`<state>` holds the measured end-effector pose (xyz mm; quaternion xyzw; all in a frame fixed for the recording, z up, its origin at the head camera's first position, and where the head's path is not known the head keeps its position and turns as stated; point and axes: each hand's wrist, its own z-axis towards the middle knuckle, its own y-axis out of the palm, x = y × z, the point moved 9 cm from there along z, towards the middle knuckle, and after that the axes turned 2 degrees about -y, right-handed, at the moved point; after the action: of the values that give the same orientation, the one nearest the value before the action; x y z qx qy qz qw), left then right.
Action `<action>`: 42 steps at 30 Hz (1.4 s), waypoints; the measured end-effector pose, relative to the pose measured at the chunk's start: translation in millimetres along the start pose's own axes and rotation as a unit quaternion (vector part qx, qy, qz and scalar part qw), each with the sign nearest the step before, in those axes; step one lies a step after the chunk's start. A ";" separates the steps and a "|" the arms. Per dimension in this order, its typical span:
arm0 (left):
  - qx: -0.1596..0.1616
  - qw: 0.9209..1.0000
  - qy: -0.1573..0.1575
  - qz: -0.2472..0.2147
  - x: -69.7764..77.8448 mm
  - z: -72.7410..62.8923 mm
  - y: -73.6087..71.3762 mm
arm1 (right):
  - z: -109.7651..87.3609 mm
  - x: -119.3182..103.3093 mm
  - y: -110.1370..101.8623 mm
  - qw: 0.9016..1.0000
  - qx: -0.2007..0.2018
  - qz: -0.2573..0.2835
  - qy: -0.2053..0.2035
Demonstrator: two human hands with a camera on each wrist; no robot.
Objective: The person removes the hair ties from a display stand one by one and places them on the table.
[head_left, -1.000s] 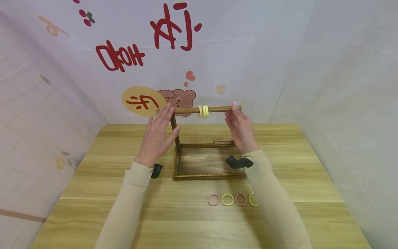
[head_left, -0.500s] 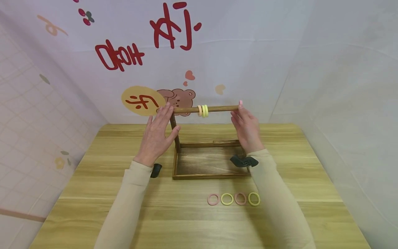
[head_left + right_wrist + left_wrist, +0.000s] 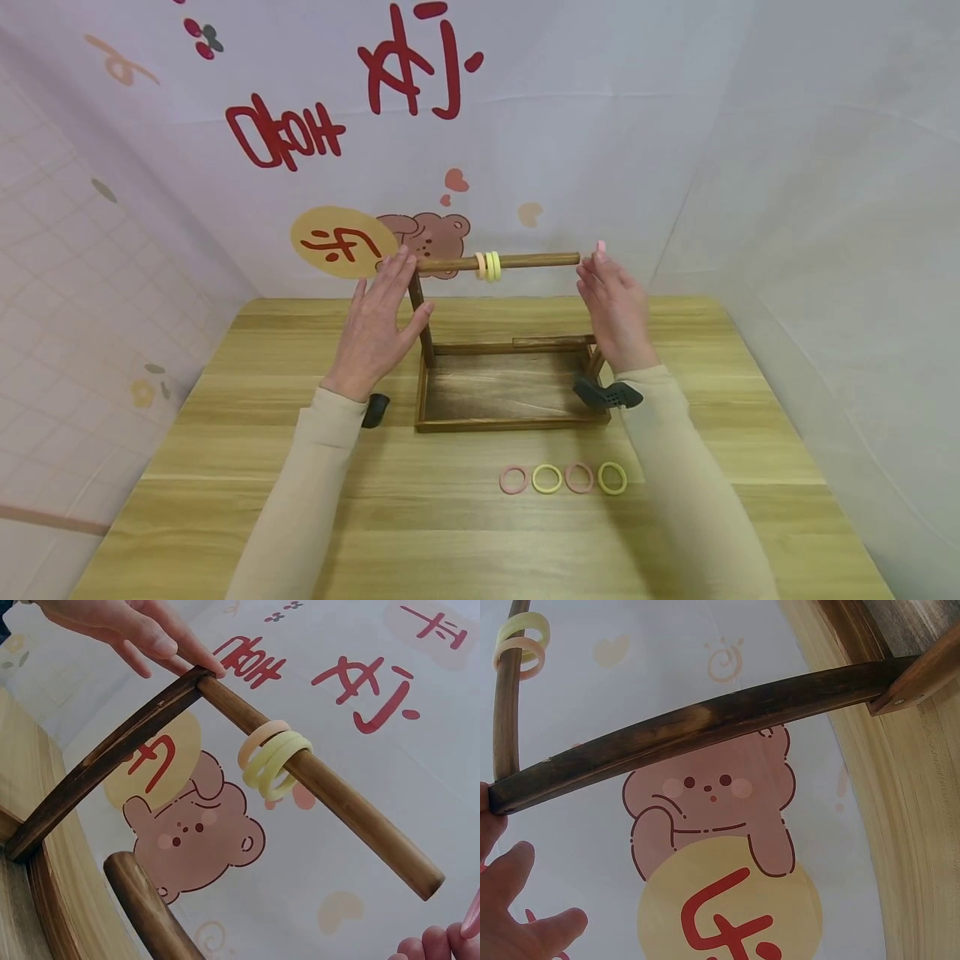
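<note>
A wooden stand (image 3: 510, 427) rests on the table (image 3: 420, 517), its shallow tray at the bottom and a tall upright (image 3: 422, 325) rising at the left. From the top of this upright, an upper rod (image 3: 540, 261) reaches rightward, its right tip unsupported and bare. Around this rod, near its middle, hang 1 peach ring (image 3: 481, 267) and 2 yellow rings (image 3: 492, 267), set in from the tip, which presumably keeps them from slipping off. The left hand (image 3: 378, 329) is extended, thumb spread, gripping nothing; its fingertips touch the joint of upright and rod, probably to steady the stand. The right hand (image 3: 618, 321), fingers drawn together, pinches 1 pink ring (image 3: 601, 247) just beyond the rod's tip and apart from it; the ring appears edge-on in the head view, a pose that likely turns its hole toward the tip. A lower rod (image 3: 551, 342) points left beneath. In front of the stand, a row of 4 rings (image 3: 560, 478), alternating pink and yellow, lies flat, apparently spaced for easy picking up 1 at a time.
</note>
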<state>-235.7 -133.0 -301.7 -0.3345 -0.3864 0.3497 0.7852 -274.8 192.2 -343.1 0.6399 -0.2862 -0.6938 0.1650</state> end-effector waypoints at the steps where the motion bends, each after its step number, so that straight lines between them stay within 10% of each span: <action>1: 0.000 1.000 0.000 0.000 -0.1 -0.2 -0.1 | -1.2 -1.8 -0.8 1.000 -0.002 -0.003 -0.002; 30: 0.000 1.000 0.000 -0.004 -1.1 1.0 0.3 | -56.0 -32.5 -32.3 0.986 -0.067 -0.148 -0.047; 42: 0.009 1.000 0.006 -0.003 -0.7 0.8 -0.7 | -78.8 -34.0 -47.2 0.947 -0.080 -0.304 -0.065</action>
<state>-236.5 -133.6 -301.0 -0.3286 -0.3797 0.3487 0.7913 -186.6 234.7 -346.2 0.6349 -0.0318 -0.7716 -0.0217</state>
